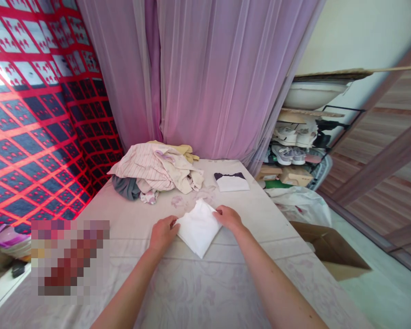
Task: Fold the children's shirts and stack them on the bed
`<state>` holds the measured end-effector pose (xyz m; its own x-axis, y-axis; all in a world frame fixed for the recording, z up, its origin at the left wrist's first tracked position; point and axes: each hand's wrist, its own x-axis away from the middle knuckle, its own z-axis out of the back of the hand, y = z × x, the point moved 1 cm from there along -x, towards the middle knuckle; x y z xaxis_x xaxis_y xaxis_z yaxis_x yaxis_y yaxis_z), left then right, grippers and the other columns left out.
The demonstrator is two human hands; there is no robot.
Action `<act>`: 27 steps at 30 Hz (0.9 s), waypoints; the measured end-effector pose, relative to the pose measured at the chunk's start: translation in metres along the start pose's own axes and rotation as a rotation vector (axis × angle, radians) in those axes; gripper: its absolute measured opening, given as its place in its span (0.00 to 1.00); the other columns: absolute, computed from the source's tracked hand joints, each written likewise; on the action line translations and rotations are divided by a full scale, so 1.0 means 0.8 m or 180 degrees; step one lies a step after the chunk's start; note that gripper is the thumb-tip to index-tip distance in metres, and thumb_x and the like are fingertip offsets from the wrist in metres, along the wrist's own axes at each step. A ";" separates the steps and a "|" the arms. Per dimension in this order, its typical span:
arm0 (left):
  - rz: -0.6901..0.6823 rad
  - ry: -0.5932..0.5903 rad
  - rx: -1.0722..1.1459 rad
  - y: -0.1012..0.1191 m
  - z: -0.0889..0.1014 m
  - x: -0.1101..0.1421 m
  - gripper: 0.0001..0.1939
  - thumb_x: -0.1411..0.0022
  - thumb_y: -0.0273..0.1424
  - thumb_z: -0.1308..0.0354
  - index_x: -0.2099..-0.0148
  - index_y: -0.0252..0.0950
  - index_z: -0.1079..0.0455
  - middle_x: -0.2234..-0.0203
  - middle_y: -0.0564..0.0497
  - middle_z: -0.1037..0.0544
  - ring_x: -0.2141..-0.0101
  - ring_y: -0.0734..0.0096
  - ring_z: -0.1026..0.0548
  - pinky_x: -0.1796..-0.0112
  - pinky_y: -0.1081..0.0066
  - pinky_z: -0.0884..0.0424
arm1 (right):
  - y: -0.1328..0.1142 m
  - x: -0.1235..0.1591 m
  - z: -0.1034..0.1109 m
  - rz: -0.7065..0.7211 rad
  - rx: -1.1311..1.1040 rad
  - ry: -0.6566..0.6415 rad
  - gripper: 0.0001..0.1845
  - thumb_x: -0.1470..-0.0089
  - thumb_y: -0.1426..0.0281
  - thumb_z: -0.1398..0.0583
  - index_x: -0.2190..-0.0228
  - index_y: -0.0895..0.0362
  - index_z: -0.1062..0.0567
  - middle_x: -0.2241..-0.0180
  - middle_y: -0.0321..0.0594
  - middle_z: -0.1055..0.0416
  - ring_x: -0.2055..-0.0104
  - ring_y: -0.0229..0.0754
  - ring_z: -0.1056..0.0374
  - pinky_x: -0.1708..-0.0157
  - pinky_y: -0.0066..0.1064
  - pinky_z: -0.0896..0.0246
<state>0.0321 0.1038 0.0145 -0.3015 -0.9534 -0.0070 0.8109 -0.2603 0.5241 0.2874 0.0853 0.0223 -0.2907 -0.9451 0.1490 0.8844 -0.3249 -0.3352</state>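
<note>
A small folded white cloth [198, 227] lies on the bed [205, 283] in front of me, turned like a diamond. My left hand [162, 233] grips its left corner with curled fingers. My right hand [229, 216] pinches its right corner, fingers closed on the fabric. Both forearms reach in from the bottom of the view.
A heap of unfolded clothes [155, 171] sits at the far side of the bed, with a folded white and dark garment [231, 182] to its right. Pink curtains [208, 73] hang behind. A cardboard box [332, 251], a plastic bag [304, 205] and a shoe rack [294, 146] stand at the right.
</note>
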 end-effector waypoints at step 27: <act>0.0643 -0.0135 -0.0104 0.080 -0.043 0.036 0.08 0.39 0.32 0.52 0.58 0.39 0.36 0.62 0.47 0.25 0.63 0.64 0.26 0.66 0.69 0.37 | 0.048 0.035 0.000 0.0107 -0.0977 -0.0236 0.33 0.48 0.63 0.44 0.41 0.55 0.41 0.71 0.35 0.29 0.70 0.38 0.33 0.69 0.27 0.42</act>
<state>0.0925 0.0546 0.0187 -0.1515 -0.9796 0.1318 0.8726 -0.0699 0.4834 0.3136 0.0461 0.0138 -0.2258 -0.9541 0.1968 0.7381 -0.2994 -0.6046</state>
